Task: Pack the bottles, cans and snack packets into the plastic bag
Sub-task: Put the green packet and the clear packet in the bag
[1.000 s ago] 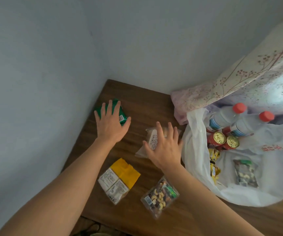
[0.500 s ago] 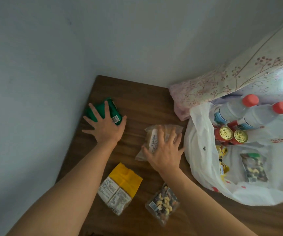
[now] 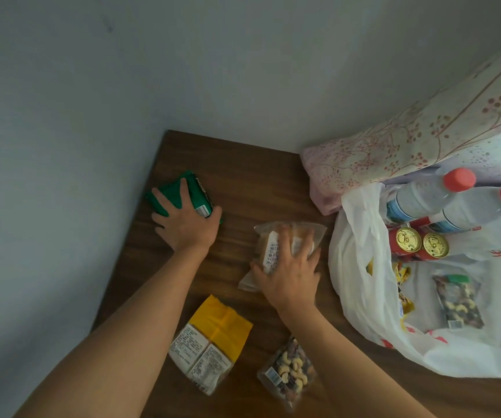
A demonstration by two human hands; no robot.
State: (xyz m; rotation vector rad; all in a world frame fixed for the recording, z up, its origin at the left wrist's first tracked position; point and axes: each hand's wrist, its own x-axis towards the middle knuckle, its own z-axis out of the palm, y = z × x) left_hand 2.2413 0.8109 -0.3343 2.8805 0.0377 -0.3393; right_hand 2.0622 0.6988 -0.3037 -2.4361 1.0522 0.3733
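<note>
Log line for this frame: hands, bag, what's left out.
left hand: grips green packet | right hand: grips bread packet | bag: bottles, cans inside | table: yellow packet, nut packet

1. My left hand, flat and raised over the green packet a second ago, is now down on it, fingers spread across its top and thumb hooked at its near edge.
2. My right hand has dropped onto the bread packet, fingers curled over it and thumb against its left side.
</note>
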